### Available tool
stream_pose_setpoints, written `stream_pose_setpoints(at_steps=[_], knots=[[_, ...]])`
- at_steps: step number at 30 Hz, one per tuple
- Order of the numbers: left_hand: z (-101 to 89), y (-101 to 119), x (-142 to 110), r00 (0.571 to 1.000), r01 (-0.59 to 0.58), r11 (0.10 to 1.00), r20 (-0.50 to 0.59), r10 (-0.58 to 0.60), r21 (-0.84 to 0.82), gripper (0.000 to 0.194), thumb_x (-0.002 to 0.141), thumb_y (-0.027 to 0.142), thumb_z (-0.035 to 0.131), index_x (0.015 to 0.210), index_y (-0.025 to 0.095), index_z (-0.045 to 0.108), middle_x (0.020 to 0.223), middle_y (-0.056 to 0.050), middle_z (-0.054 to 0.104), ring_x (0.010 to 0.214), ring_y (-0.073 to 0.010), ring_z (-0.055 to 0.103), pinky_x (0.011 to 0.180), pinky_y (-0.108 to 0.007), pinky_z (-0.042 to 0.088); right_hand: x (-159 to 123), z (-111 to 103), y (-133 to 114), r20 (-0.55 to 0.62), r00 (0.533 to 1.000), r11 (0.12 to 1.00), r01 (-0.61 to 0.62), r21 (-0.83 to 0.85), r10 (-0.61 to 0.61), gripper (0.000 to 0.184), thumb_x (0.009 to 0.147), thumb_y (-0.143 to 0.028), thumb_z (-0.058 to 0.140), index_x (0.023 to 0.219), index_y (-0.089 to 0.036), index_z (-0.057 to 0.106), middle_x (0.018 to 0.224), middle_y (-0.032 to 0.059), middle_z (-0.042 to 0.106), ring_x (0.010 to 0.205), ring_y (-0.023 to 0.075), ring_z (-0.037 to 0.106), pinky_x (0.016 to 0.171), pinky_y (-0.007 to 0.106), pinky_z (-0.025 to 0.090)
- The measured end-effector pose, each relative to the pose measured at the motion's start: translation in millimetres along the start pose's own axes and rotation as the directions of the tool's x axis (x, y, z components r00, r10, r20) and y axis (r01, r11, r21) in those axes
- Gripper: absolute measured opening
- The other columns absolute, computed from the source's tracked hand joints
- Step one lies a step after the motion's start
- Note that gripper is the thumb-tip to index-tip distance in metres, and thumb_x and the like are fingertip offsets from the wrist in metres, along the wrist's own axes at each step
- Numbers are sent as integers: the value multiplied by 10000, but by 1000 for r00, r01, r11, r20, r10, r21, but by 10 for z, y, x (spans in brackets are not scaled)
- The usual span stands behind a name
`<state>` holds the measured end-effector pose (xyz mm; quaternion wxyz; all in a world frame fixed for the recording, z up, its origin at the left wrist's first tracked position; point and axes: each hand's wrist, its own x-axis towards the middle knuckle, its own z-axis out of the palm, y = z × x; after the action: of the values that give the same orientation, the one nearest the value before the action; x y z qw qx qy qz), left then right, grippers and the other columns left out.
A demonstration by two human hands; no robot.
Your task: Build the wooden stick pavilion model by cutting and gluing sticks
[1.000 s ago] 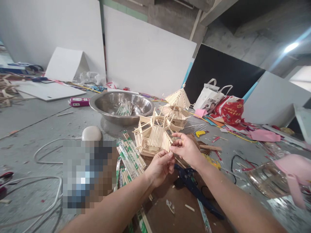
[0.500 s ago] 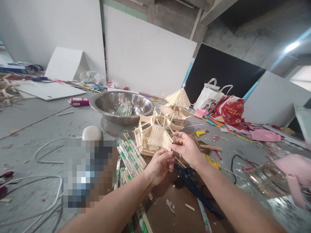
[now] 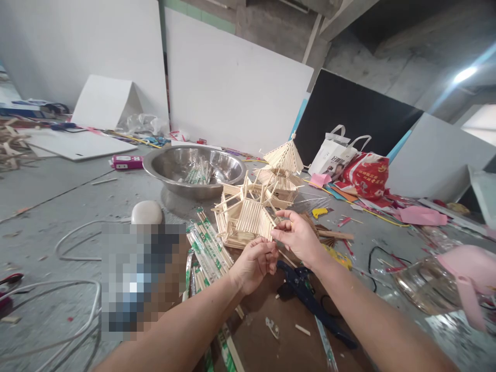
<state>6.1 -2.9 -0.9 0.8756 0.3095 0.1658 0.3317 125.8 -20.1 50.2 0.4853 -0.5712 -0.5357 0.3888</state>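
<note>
In the head view, pale panels (image 3: 240, 77) stand behind a littered grey floor (image 3: 116, 199), with a brown surface (image 3: 267, 346) nearest the wearer. The stick model (image 3: 244, 216) sits toward its far side, beside wrapped chopsticks (image 3: 209, 248). The left hand (image 3: 253, 266) has thumb and fingertips drawn together at the lower right corner of the roof slope (image 3: 254, 221); the right hand (image 3: 300, 238) curls at its right edge. I cannot tell whether either grips. Working this corner probably wants a light pinch, one hand steadying, sticks aligned. The slope faces the wearer, its sticks running downward and nearer; the many-sided model, open-topped, shows no clear long axis.
</note>
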Motion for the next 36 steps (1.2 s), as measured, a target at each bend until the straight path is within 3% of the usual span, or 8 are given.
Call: stream_pose_setpoints(at_steps=[13,19,21,24,26,28,33,36], knots=[[-36,-21,34,1000,-24,1000,15,24,1,248,632,307,632,629,150,440,524,44,496,389,-50,429,404,-193,291,-55,-34,-25,-13,1000,999,3,-37,-3,438,641,-298,592,1011,-194,383,698,-44,520,444,47,436,371,170,300],[-35,-12,32,999,32,999,27,-32,26,243,622,281,645,618,140,446,538,36,493,392,-43,426,392,-182,301,-366,-608,116,-186,982,963,-57,-262,7,353,704,-427,493,949,-175,462,726,-7,533,427,61,436,404,206,335],[-25,-15,28,997,72,996,35,-74,46,240,604,274,659,624,137,463,542,35,495,395,-42,426,382,-176,302,-499,-915,273,-325,945,883,-134,-450,-22,347,712,-443,460,922,-170,497,739,29,568,524,116,510,459,233,367],[-7,-23,22,989,128,988,56,-133,90,235,596,274,666,619,131,482,536,29,499,392,-40,427,370,-169,302,-707,-1319,543,-500,862,569,-371,-734,-83,305,705,-442,446,840,-189,550,787,64,619,666,196,566,569,288,379],[3,-27,17,987,142,983,61,-150,115,228,599,273,664,608,125,491,544,23,507,394,-38,430,373,-168,311,-820,-1486,700,-549,835,382,-499,-778,-28,312,726,-438,403,795,-184,570,809,91,634,704,228,575,585,303,367],[12,-31,9,987,141,981,62,-150,133,224,600,274,662,595,122,498,553,20,511,394,-37,432,375,-169,316,-882,-1562,825,-549,829,301,-553,-777,105,374,729,-495,365,710,-192,585,740,98,643,677,236,580,551,293,355],[33,-54,-16,989,131,976,50,-141,177,227,597,295,662,590,116,523,543,17,511,388,-41,435,375,-174,319,-817,-1562,1070,-457,851,398,-525,-752,259,425,649,-586,419,601,-195,580,585,41,604,583,193,553,486,248,322],[41,-75,-20,992,108,974,48,-120,200,227,599,306,660,593,113,540,527,17,510,383,-46,431,367,-179,316,-750,-1560,1186,-426,862,570,-503,-650,275,340,575,-510,542,566,-172,568,506,3,553,519,157,510,451,228,296]])
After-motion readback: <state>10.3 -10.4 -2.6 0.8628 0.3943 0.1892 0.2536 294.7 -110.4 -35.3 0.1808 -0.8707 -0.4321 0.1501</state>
